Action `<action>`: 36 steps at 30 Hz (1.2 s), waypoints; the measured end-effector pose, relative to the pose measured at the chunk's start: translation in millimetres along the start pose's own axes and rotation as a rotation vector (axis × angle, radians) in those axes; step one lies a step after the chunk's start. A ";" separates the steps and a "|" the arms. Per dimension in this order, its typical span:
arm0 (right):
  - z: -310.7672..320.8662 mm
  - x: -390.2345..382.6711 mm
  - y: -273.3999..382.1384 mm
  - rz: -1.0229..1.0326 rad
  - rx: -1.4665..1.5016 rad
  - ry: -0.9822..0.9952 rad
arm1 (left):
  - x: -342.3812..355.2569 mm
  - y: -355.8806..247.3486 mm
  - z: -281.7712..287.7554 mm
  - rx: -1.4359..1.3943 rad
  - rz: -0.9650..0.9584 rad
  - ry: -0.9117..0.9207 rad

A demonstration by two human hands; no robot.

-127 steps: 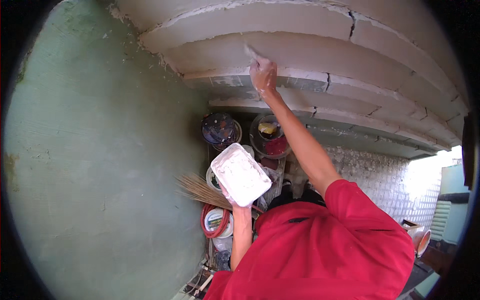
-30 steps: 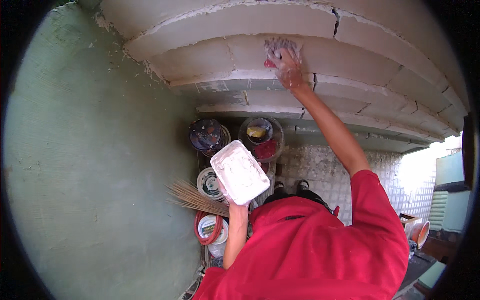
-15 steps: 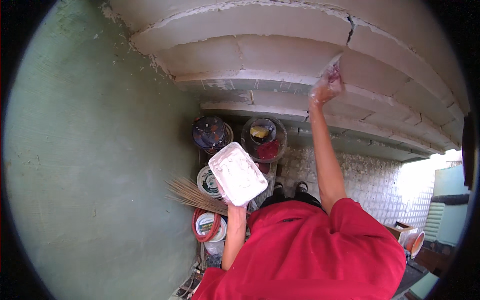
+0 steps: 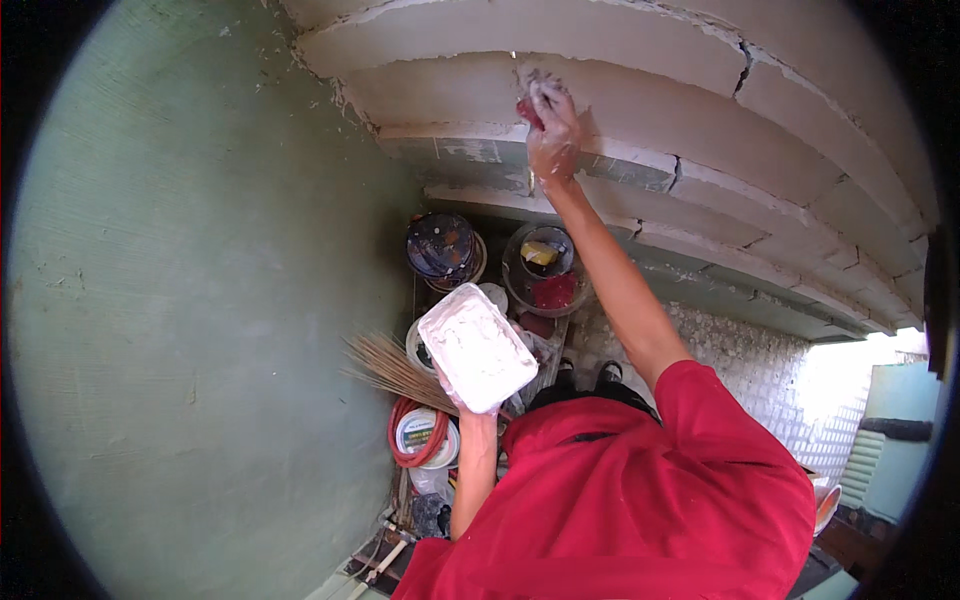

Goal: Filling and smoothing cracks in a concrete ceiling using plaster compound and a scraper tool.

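Observation:
My left hand (image 4: 475, 412) is closed on a white rectangular tub (image 4: 478, 348), holding it from below and at its near side. Pale, wet putty coats the inside of the tub. At the block wall (image 4: 640, 110), my right hand (image 4: 555, 130) is raised, smeared with putty, its fingers wrapped around a putty knife with a red grip (image 4: 530, 113). The blade is seen almost edge-on and blurred, so whether it touches the wall I cannot tell. Pale mortar lines and a dark crack (image 4: 743, 68) run between the blocks.
Paint-spattered dark bucket (image 4: 440, 247) and round basin (image 4: 575, 297) with a yellow sponge (image 4: 540, 252) and red cloth stand below the wall. Bundled twigs (image 4: 385, 372), a red hose coil (image 4: 408, 455) on a white bucket, and a green wall (image 4: 200, 330) lie left.
My right hand has swung left along the block wall with the putty knife, turning at the wrist. The tub has stayed nearly in place in my left hand. The view has shifted slightly.

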State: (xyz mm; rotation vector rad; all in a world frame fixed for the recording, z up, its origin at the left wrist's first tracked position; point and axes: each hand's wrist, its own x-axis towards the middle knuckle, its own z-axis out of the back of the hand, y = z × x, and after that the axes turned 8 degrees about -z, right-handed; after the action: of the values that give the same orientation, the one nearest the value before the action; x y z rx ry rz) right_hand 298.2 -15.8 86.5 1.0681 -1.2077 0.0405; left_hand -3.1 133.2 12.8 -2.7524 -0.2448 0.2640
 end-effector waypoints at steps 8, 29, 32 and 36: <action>73.2 53.7 30.5 0.372 -0.315 0.386 | -3.7 -1.8 8.0 0.002 0.003 0.063; 54.3 4.1 -47.2 0.574 -0.490 0.902 | -29.8 -4.3 18.1 -0.100 0.032 0.138; 53.6 31.1 -27.0 0.724 -0.432 0.569 | -30.2 -4.6 21.6 -0.086 0.018 0.120; 41.5 42.0 -11.5 0.608 -0.700 0.708 | -33.1 -6.3 15.6 -0.036 0.072 0.223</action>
State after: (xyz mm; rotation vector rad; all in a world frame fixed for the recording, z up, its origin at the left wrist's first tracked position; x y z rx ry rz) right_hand 291.5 -70.9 109.5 0.0184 -0.7477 0.4016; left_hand -39.3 137.6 5.7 -2.7999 -0.0924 -0.0297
